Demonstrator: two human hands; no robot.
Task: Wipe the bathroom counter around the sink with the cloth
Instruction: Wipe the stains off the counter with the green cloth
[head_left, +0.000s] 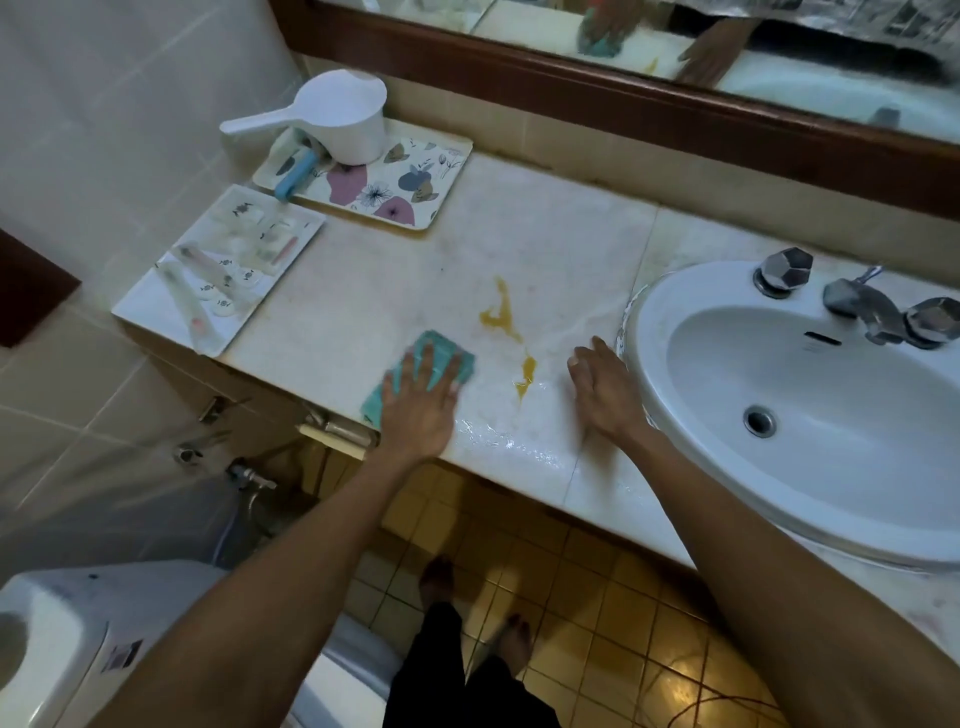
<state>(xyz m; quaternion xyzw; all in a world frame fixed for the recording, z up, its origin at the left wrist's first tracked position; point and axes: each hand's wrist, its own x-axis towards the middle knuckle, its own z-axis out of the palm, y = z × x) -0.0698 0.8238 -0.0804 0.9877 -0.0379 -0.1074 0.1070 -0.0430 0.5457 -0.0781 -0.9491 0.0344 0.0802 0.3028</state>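
Note:
A teal cloth (457, 356) lies flat on the pale marble counter (519, 234), near its front edge. My left hand (421, 405) presses down on the cloth with fingers spread. An orange-yellow spill (503, 316) streaks the counter just right of the cloth, with a smaller blob (525, 375) below it. A wet sheen covers the counter between my hands. My right hand (602, 387) rests flat on the counter beside the rim of the white sink (649, 332), holding nothing.
A flowered tray (415, 182) with a white scoop (332, 119) stands at the back left. A white tray of toiletries (156, 306) sits at the counter's left end. Metal taps (857, 301) stand behind the basin. A toilet tank (52, 623) is below left.

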